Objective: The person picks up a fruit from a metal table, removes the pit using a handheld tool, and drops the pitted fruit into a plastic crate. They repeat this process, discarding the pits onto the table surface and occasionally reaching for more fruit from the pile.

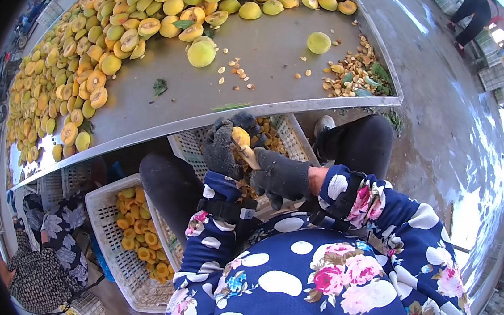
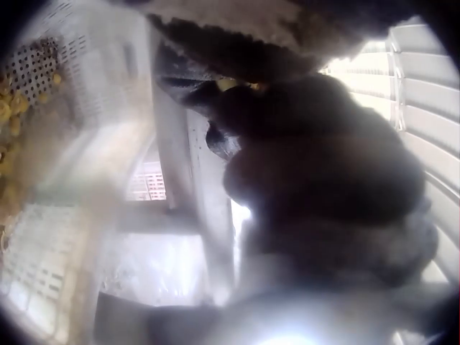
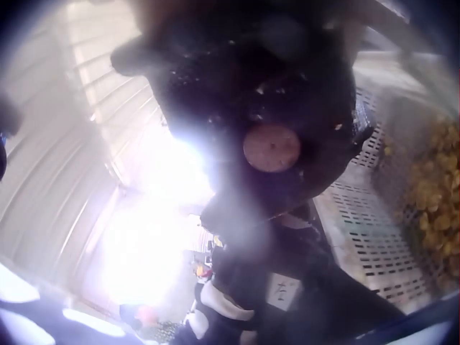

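Dark grey work gloves cover both hands, held close together above a white crate (image 1: 188, 144) between the knees. In the head view my left hand (image 1: 220, 149) grips a yellow apricot (image 1: 241, 136). My right hand (image 1: 281, 174) grips a knife by its pale wooden handle (image 1: 250, 157), angled toward the fruit. The round butt of that handle (image 3: 272, 148) shows in the right wrist view. The blade is mostly hidden by the gloves. In the left wrist view the left glove (image 2: 323, 158) is a dark shape, with a sliver of yellow fruit (image 2: 227, 84) behind its fingers.
A metal table (image 1: 262, 65) ahead bears a heap of apricots (image 1: 113, 36), loose stones (image 1: 352, 69) and leaves. Its raised edge runs just beyond the hands. Another crate (image 1: 101, 202) with orange halves (image 1: 138, 231) stands left. Near it sits another person (image 1: 42, 277).
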A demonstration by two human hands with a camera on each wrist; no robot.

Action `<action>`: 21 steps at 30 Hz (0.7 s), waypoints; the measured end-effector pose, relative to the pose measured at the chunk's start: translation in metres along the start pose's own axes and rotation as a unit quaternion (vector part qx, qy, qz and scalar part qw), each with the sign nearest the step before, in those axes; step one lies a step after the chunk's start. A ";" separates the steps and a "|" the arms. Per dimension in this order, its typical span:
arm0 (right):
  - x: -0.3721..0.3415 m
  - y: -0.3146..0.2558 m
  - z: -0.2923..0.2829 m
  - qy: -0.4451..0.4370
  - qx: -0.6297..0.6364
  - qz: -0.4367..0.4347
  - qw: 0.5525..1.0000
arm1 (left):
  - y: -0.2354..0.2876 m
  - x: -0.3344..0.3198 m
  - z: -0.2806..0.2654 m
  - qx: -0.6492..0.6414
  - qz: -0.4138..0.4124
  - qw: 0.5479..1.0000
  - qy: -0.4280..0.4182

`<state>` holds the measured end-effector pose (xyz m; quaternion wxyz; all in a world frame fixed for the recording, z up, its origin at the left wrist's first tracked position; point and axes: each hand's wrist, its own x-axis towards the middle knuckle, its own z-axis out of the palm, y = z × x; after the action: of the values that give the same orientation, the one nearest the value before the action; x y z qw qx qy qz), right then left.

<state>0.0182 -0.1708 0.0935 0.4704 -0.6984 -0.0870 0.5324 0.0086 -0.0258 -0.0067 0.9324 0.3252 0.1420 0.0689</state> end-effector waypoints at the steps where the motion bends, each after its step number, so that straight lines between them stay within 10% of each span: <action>1: 0.005 0.006 -0.001 -0.011 -0.016 -0.013 1.000 | -0.005 0.009 -0.024 0.334 0.157 0.928 -0.051; 2: 0.010 0.013 -0.001 -0.012 -0.016 -0.011 1.000 | -0.008 0.013 -0.039 0.621 0.290 0.722 -0.095; 5: 0.033 0.046 -0.005 0.054 -0.238 -0.087 0.966 | 0.003 0.008 -0.031 0.668 0.393 0.619 -0.125; 7: 0.047 0.068 -0.008 0.076 -0.317 -0.269 0.906 | -0.003 0.008 -0.035 0.633 0.357 0.679 -0.105; 9: 0.018 0.021 0.003 0.042 -0.162 -0.150 0.974 | -0.012 0.013 -0.045 0.595 0.316 0.734 -0.083; 10: 0.008 0.003 0.008 0.007 0.002 -0.024 1.000 | -0.015 0.019 -0.054 0.320 0.140 0.932 -0.095; 11: 0.007 0.002 0.008 0.006 0.003 -0.023 1.000 | -0.019 0.023 -0.063 -0.001 -0.056 0.994 -0.091; 15: 0.012 0.006 0.009 -0.035 0.073 -0.022 0.996 | -0.021 0.020 -0.065 0.042 -0.015 0.997 -0.067; 17: 0.011 0.006 0.008 -0.033 0.073 -0.021 0.997 | 0.002 -0.003 -0.013 0.490 0.188 0.848 -0.074; 21: 0.012 0.008 0.003 0.010 -0.121 -0.015 0.992 | -0.010 0.001 -0.040 0.494 0.085 0.859 -0.099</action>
<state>0.0176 -0.1660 0.0797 0.3911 -0.7539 -0.1570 0.5040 -0.0030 -0.0101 -0.0435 0.6487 0.7593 0.0361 0.0356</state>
